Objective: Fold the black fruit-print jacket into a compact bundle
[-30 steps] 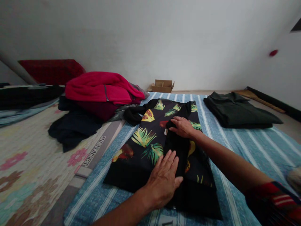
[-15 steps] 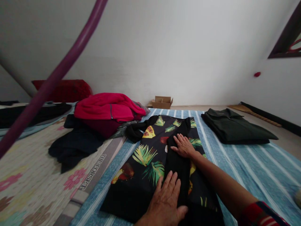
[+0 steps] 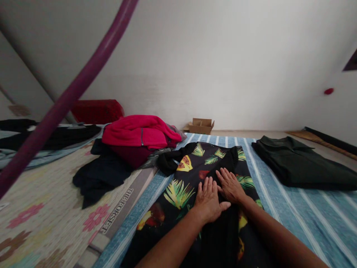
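Note:
A black shirt (image 3: 178,193) printed with green leaves and cut papaya lies spread on the blue striped sheet. One black sleeve is folded lengthwise over its body; the other sticks out at the upper left, bent. My left hand (image 3: 208,201) rests flat on the folded sleeve, thumb spread to the right. Just beside it, slightly farther up, my right hand (image 3: 230,186) lies flat on the sleeve and the printed cloth, fingers stretched out. Neither hand grips anything. My forearms cover the lower part of the shirt.
Folded dark green garments (image 3: 301,160) lie at the right. To the left are a pink fleece (image 3: 136,130), a navy cloth (image 3: 104,176) and a flowered mat (image 3: 55,208). A cardboard box (image 3: 201,125) stands by the wall. A purple pole (image 3: 83,78) crosses the upper left.
My left hand has slid up the sleeve, away from me, to beside my right hand. My right hand stays flat on the shirt. The view has shifted slightly left.

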The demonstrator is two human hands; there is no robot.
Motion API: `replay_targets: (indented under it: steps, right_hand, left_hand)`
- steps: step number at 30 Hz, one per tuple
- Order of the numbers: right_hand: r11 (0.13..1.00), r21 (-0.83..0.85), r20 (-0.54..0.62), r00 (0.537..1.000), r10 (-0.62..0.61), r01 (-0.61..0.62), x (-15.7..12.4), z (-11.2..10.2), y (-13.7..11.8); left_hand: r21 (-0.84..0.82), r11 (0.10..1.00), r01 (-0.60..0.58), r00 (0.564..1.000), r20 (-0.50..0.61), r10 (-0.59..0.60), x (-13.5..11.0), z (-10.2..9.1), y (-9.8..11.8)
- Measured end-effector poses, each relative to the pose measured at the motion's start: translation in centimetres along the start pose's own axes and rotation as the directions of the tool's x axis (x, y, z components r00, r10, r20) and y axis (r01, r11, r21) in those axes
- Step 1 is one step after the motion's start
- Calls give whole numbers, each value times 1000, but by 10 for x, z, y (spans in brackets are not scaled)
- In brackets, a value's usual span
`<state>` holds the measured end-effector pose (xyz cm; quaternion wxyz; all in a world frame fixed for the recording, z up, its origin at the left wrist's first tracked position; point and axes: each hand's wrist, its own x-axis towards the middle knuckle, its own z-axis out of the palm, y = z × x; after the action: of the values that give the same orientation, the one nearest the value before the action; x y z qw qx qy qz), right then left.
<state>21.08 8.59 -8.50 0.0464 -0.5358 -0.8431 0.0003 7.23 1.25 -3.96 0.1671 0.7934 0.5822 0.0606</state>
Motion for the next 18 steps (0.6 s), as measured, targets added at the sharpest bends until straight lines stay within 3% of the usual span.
replay_targets:
  steps: [5,9,14,18]
  right_hand:
    - [1000,16,-31,1000,-3,3,1,6,0]
    - [1000,25,-39,999,-2,3,1,9,0]
    - [999,32,-50,999,-4,6,1,10,-2]
    - [998,56,-61,998,12,-9,2,12,-3]
  left_hand:
    - [18,1000,0,1000,29,0,10,19,-18]
    - [-10,1000,8,999,42,-8,5,15,-16]
    - [-45,999,13,1000,22,-12,-14,-20,-21]
    - [75,981,180,978,-120,-171,-45,-59,-46]
